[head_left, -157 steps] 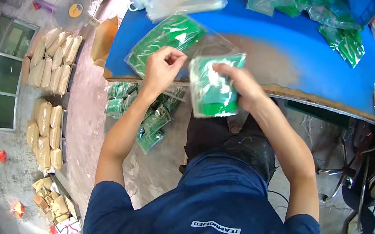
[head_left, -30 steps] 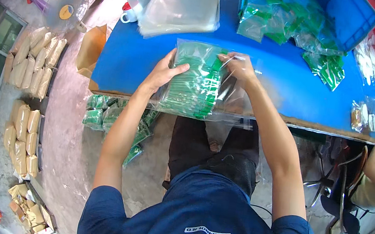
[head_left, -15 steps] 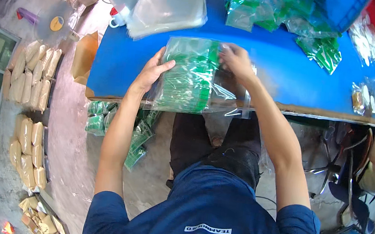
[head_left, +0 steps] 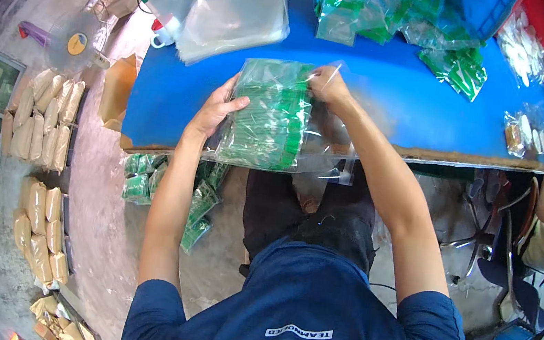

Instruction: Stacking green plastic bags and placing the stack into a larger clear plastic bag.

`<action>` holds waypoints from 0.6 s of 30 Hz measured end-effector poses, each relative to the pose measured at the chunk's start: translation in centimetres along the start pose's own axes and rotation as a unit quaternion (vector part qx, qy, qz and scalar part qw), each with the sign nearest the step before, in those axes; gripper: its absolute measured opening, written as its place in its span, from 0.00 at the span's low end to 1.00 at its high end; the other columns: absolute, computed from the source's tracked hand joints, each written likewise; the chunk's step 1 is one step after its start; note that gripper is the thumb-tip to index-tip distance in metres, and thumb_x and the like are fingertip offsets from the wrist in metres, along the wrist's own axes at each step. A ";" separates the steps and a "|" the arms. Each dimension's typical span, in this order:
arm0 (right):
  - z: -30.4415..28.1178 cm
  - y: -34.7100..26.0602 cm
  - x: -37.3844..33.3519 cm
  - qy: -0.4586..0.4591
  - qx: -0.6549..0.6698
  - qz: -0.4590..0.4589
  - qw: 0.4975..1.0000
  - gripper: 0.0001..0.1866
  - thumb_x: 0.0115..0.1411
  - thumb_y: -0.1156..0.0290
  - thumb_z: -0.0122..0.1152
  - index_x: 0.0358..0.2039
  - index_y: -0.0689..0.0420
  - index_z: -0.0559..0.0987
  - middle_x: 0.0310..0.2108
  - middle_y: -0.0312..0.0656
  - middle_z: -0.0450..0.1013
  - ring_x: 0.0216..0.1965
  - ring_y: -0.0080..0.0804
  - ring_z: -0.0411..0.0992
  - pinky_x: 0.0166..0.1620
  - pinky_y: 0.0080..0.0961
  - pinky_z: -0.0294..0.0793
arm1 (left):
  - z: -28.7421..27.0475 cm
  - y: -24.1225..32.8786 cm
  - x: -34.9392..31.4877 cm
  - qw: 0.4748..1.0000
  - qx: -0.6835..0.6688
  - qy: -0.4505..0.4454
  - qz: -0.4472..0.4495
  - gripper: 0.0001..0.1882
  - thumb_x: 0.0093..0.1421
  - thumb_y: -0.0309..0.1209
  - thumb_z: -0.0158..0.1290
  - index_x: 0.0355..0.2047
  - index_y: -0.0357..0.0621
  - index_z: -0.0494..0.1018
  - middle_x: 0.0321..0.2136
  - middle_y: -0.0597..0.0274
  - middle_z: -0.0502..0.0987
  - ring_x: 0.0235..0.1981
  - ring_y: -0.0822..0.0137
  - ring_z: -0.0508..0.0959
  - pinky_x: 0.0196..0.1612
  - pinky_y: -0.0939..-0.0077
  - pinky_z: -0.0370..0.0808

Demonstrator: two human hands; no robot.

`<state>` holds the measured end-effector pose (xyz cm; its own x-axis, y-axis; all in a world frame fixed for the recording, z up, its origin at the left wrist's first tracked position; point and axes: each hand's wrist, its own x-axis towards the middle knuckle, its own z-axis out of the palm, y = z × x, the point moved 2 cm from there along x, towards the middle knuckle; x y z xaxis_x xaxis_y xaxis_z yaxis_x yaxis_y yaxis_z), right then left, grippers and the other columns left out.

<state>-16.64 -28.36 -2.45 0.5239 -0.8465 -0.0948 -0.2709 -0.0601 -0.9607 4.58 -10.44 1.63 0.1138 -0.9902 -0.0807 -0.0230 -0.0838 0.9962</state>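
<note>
Over the near edge of the blue table (head_left: 171, 97), a clear bag (head_left: 286, 118) is held, its lower end overhanging. It can be judged fairly light, soft and slippery, its film easily creased. By the row of green packets (head_left: 260, 133) enclosed, some stiffness is probably lent; the packed sides should be gripped rather than the loose film. The left side is clasped by the left hand (head_left: 215, 108), thumb on top; the upper right film seems pinched by the right hand (head_left: 329, 85).
</note>
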 end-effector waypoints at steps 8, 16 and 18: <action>1.8 3.1 -0.6 0.064 0.255 0.093 0.960 0.17 0.66 0.59 0.57 0.29 0.60 0.80 0.22 0.38 0.73 0.22 0.25 0.67 0.25 0.28 0.66 | 1.7 1.5 1.7 0.999 0.037 -0.038 0.004 0.51 0.61 0.47 0.57 0.72 0.32 0.41 0.74 0.48 0.41 0.74 0.58 0.41 0.73 0.65 0.38; 3.6 -1.9 -6.4 0.127 0.073 -0.084 0.986 0.23 0.65 0.51 0.60 0.33 0.63 0.76 0.24 0.36 0.72 0.27 0.25 0.67 0.33 0.27 0.69 | 0.4 1.0 1.1 0.996 -0.055 -0.016 -0.065 0.44 0.68 0.46 0.48 0.72 0.35 0.40 0.74 0.48 0.39 0.75 0.58 0.40 0.73 0.65 0.39; 3.4 -1.6 -7.0 0.061 0.186 -0.086 0.977 0.20 0.65 0.54 0.61 0.32 0.63 0.77 0.25 0.39 0.73 0.28 0.24 0.68 0.33 0.26 0.70 | 1.1 2.1 1.2 0.993 -0.088 -0.019 -0.074 0.45 0.67 0.44 0.49 0.72 0.34 0.38 0.74 0.47 0.39 0.75 0.57 0.41 0.73 0.66 0.40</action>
<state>-17.08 -20.54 -1.15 0.4296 -0.8989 0.0861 0.1374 -0.0292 -0.9901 3.57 -11.97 3.55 0.0650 -0.9722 -0.2248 0.1654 -0.2116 0.9633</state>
